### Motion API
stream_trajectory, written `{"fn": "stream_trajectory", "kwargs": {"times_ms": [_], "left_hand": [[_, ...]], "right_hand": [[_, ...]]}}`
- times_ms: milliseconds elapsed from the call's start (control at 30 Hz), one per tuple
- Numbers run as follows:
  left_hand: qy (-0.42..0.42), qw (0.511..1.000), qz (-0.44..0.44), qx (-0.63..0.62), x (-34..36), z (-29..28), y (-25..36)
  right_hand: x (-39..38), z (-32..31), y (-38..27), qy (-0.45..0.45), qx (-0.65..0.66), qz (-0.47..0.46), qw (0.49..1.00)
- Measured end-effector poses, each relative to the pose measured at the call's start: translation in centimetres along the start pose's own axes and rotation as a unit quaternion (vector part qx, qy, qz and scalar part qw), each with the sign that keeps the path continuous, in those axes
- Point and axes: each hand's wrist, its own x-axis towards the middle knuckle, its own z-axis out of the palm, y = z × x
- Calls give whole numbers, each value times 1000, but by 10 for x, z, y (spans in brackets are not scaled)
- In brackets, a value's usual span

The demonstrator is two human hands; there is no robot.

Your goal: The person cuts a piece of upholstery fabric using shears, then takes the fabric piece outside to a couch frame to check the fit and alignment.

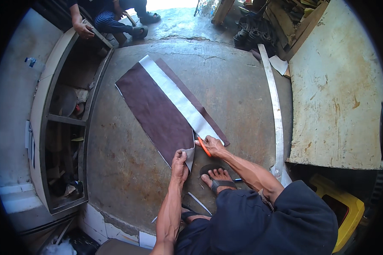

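Observation:
A long piece of dark brown sheet material [153, 110] with a pale backing lies diagonally on the worn floor, a whitish strip [170, 93] along its right part. My left hand [179, 165] is closed on the material's lower corner, which is lifted to show the pale underside. My right hand [212, 145] grips orange-handled scissors [205, 148] at the cut between brown part and whitish strip; the blades are mostly hidden. My sandalled foot [217, 178] is just below the hands, near a thin white scrap [199, 203].
An open metal cabinet [86, 109] stands left; a co-worker's hand [84, 30] rests over it, with their legs at the top. A pale flat bar [273, 106] lies right, beside a pale board [336, 93]. Piled scraps [295, 17] are at upper right, a yellow object [349, 212] at lower right.

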Motion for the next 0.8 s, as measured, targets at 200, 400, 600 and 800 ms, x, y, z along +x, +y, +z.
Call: {"fn": "stream_trajectory", "kwargs": {"times_ms": [200, 400, 600, 800], "left_hand": [[1, 1000, -18, -25, -3, -4, 1], [4, 999, -20, -48, -6, -4, 1], [4, 998, -50, -49, -6, -7, 1], [-8, 998, -41, -49, -9, -5, 2]], "right_hand": [[0, 1, -4, 11, 4, 14, 1000], [6, -2, -7, 7, -1, 5, 1000], [13, -8, -18, -21, -21, 17, 999], [18, -8, -20, -6, 6, 5, 1000]]}}
